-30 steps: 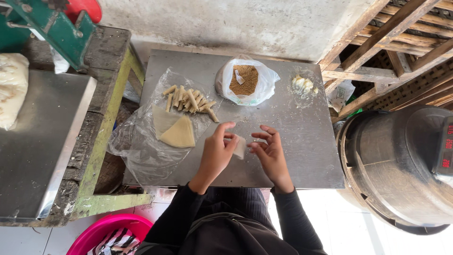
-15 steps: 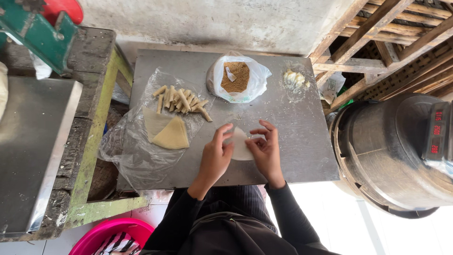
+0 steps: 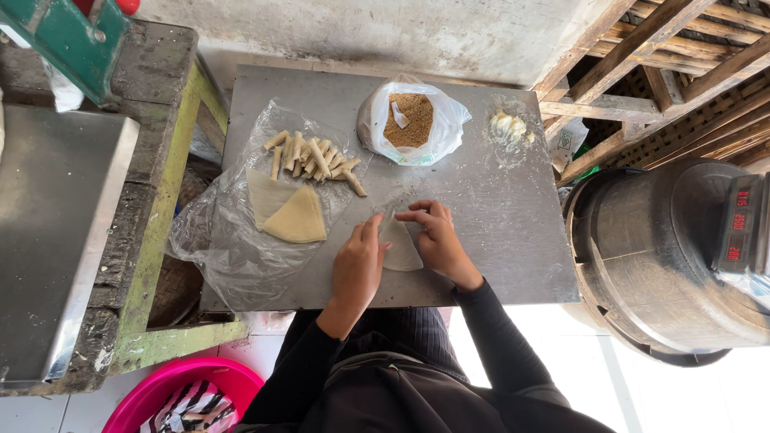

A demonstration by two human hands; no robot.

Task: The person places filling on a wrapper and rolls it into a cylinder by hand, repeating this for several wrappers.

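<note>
On a scratched, grey sheet-metal tabletop [image 3: 497,232], seen from above, a person in black sleeves works pastry. Largest to the right stands a big round dark metal drum [image 3: 650,265] with a small red-digit display on it; at bottom left, a pink plastic tub [image 3: 160,397]. On the table lies a crumpled clear plastic sheet [image 3: 216,240] holding a stack of pale yellow, fan-shaped pastry wrappers [image 3: 293,216] and a pile of thin, finished beige rolls [image 3: 313,156] — roughly a dozen look done, several wrappers are left. Behind sits an open clear bag of brown crumbly filling [image 3: 409,120], and a small dab of white paste [image 3: 508,124]. Near the front edge, one single pale wrapper [image 3: 399,247] lies flat and unrolled between both hands. The left hand [image 3: 358,265] rests open with fingertips on its left edge; the right hand [image 3: 437,236] presses curled fingers on its top — neither grips it.
</note>
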